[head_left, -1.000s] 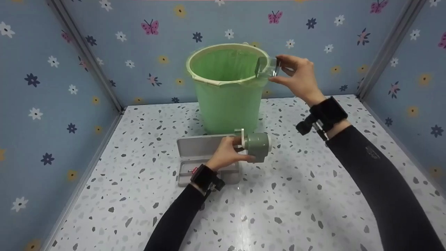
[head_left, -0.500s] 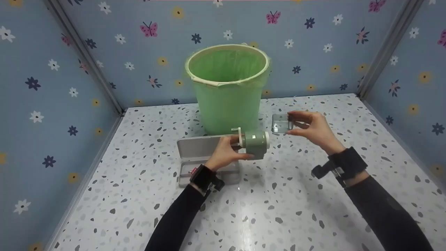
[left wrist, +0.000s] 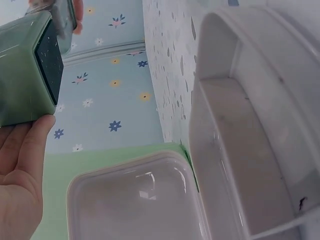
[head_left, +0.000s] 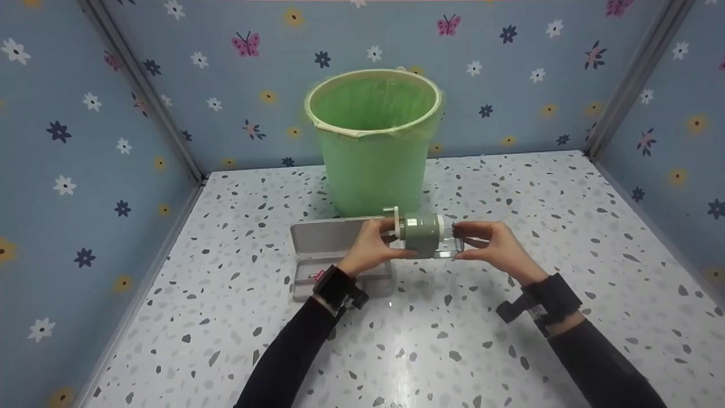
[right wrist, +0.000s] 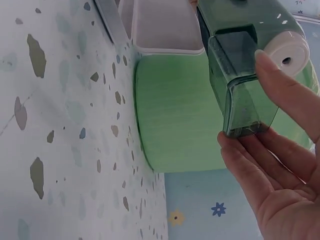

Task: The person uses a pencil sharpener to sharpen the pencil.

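Note:
My left hand [head_left: 371, 246] grips a green hand-crank pencil sharpener [head_left: 422, 232], held above the floor with its white crank to the left. Between the thumb and fingers of my right hand [head_left: 501, 252] is the clear shavings drawer [head_left: 450, 248]. In the right wrist view the drawer [right wrist: 245, 107] sits partly in the opening of the sharpener body [right wrist: 250, 17], below the white pencil hole, and its outer end sticks out. My left fingers [left wrist: 30, 150] support the sharpener [left wrist: 22, 75] from beneath in the left wrist view.
A green bin [head_left: 376, 170] with a thin liner over its rim stands behind the hands. An open grey pencil case [head_left: 325, 238] lies under my left hand, with a small red item [head_left: 320, 275] in it. Flower-patterned walls [head_left: 226, 85] enclose the speckled surface [head_left: 238, 340].
My right hand has brought the clear drawer down from the bin's rim, then left to the sharpener, where it now enters the opening. My left hand has stayed nearly still.

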`<action>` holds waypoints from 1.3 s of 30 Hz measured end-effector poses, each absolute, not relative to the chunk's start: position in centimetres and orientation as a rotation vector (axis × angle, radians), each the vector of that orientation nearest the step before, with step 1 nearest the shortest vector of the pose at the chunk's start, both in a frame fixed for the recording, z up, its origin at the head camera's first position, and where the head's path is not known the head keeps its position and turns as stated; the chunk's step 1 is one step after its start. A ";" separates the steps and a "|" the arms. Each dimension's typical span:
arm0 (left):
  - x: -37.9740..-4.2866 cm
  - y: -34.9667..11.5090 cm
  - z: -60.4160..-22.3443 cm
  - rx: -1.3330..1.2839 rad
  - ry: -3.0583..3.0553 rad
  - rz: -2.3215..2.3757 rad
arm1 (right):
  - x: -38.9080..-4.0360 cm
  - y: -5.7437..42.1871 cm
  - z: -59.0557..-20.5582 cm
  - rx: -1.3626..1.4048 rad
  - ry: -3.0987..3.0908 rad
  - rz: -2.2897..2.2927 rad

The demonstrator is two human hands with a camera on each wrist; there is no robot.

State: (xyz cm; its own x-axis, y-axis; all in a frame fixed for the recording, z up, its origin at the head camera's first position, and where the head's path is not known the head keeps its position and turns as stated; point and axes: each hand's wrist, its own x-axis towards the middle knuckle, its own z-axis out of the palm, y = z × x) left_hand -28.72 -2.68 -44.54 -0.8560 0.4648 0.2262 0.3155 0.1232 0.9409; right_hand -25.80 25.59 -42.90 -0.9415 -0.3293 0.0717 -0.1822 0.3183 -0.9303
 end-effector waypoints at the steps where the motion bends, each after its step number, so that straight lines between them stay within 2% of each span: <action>1: -28.7 -2.6 -44.6 0.799 2.271 1.830 | -25.7 25.5 -42.9 -0.480 2.437 -1.705; 14: -27.8 -1.1 -44.2 0.916 2.331 1.769 | -25.2 23.8 -42.8 -0.502 2.437 -1.748; 24: -27.5 -0.8 -44.2 0.848 2.305 1.808 | -25.2 23.1 -42.7 -0.521 2.500 -1.668; 39: -27.7 -0.6 -44.6 0.849 2.305 1.760 | -25.5 22.6 -40.7 -0.764 2.562 -1.599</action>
